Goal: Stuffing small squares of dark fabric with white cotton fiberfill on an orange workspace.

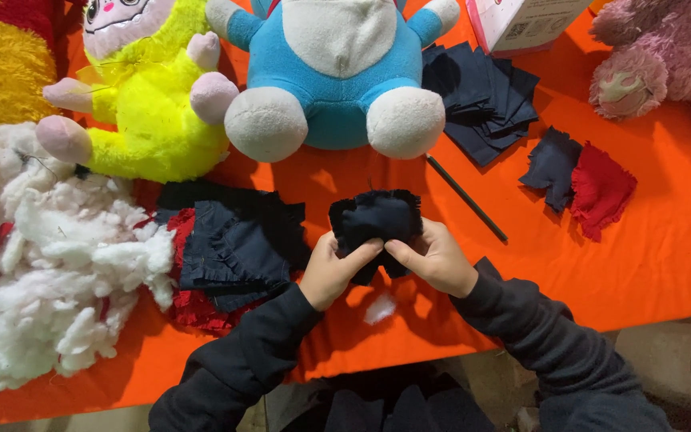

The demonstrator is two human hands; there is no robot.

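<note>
While pinched shut by left hand point(331, 270) and right hand point(435, 258), dark fabric pouch point(377, 222) looks stuffed; white stuffing tuft point(379, 309) just below, unused.

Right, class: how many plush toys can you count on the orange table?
4, perhaps more out of frame: a yellow plush, a blue plush, a pink plush top right, and a red-and-yellow plush top left, cut off by the edge.

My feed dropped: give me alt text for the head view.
Both hands, left hand and right hand, pinch a small dark fabric pouch above an orange table. White stuffing lies left; plush toys sit behind.
</note>
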